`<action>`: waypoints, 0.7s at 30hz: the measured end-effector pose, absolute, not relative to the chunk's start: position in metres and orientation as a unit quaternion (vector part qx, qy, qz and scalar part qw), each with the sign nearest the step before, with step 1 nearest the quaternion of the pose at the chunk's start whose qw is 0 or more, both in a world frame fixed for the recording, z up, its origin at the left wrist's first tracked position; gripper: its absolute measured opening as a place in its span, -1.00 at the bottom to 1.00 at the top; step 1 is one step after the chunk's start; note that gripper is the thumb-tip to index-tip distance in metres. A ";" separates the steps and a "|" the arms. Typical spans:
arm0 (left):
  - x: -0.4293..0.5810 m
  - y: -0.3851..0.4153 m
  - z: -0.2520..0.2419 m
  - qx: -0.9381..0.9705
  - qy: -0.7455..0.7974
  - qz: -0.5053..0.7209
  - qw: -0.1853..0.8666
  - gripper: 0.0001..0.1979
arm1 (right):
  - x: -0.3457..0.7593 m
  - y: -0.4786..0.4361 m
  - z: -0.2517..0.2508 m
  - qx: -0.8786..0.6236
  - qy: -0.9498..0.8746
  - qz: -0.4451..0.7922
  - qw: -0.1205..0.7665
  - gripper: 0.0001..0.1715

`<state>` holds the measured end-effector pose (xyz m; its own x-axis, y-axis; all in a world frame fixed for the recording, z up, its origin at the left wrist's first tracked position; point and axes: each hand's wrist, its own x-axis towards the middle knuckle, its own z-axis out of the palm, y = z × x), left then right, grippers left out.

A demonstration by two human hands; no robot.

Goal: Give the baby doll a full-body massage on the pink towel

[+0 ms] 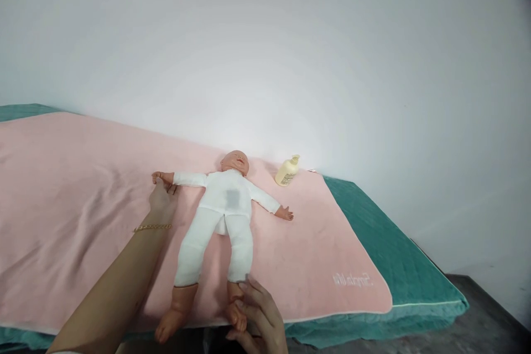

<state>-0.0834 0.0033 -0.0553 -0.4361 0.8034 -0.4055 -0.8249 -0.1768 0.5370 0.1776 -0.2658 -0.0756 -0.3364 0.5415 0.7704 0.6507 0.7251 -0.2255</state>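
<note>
A baby doll (pixel 215 191) in a white cloth body lies on its back on the pink blanket (pixel 323 254), arms spread and legs toward me. My left hand (pixel 164 200), a gold chain bracelet (pixel 152 227) on its wrist, holds the doll's small hand (pixel 162 177) at the left; its thumb and fingertips are partly hidden. At the near edge, my right hand (pixel 263 315) is curled around the doll's foot (pixel 236 316) on the right, fingers against the ankle. The doll's other foot (pixel 171 323) rests untouched near the edge.
A pale yellow pump bottle (pixel 287 171) lies tilted beside the doll's head, near the white wall (pixel 265 55). Beneath the blanket is a green mattress (pixel 394 254), showing at the right and along the front edge. Dark floor (pixel 485 310) appears at lower right.
</note>
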 end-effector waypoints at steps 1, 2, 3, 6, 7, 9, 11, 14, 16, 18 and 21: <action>-0.083 0.003 -0.055 -0.014 0.364 0.766 0.529 -0.79 | 0.177 -0.265 -0.078 -0.361 -0.814 -0.069 0.450 -0.55; -0.083 0.004 -0.054 -0.006 0.371 0.765 0.526 -0.79 | 0.177 -0.264 -0.079 -0.359 -0.811 -0.077 0.455 -0.56; -0.083 0.004 -0.054 0.007 0.381 0.762 0.523 -0.79 | 0.176 -0.264 -0.081 -0.358 -0.808 -0.085 0.460 -0.56; -0.081 0.004 -0.055 0.044 0.411 0.761 0.501 -0.79 | 0.176 -0.263 -0.086 -0.365 -0.799 -0.099 0.467 -0.58; -0.080 0.004 -0.056 0.053 0.416 0.764 0.491 -0.81 | 0.176 -0.264 -0.087 -0.368 -0.797 -0.100 0.468 -0.59; -0.079 0.004 -0.059 0.076 0.424 0.772 0.467 -0.84 | 0.176 -0.265 -0.087 -0.374 -0.795 -0.096 0.468 -0.61; -0.078 0.004 -0.061 0.098 0.439 0.778 0.438 -0.88 | 0.175 -0.266 -0.087 -0.379 -0.794 -0.091 0.467 -0.63; -0.079 0.003 -0.063 0.122 0.489 0.779 0.373 -0.93 | 0.175 -0.266 -0.088 -0.385 -0.793 -0.080 0.465 -0.64; -0.081 0.001 -0.062 0.152 0.521 0.772 0.331 -0.80 | 0.176 -0.267 -0.090 -0.387 -0.794 -0.074 0.463 -0.63; -0.083 -0.002 -0.060 0.183 0.551 0.754 0.309 -0.58 | 0.176 -0.269 -0.093 -0.389 -0.794 -0.070 0.463 -0.58; -0.085 -0.009 -0.058 0.227 0.583 0.723 0.293 -0.29 | 0.177 -0.276 -0.095 -0.407 -0.775 -0.038 0.482 -0.42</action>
<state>-0.0846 -0.0086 -0.0578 -0.7260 0.6876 -0.0133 -0.1592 -0.1493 0.9759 0.1768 -0.2757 -0.0951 -0.2037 0.5944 0.7780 0.6675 0.6656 -0.3337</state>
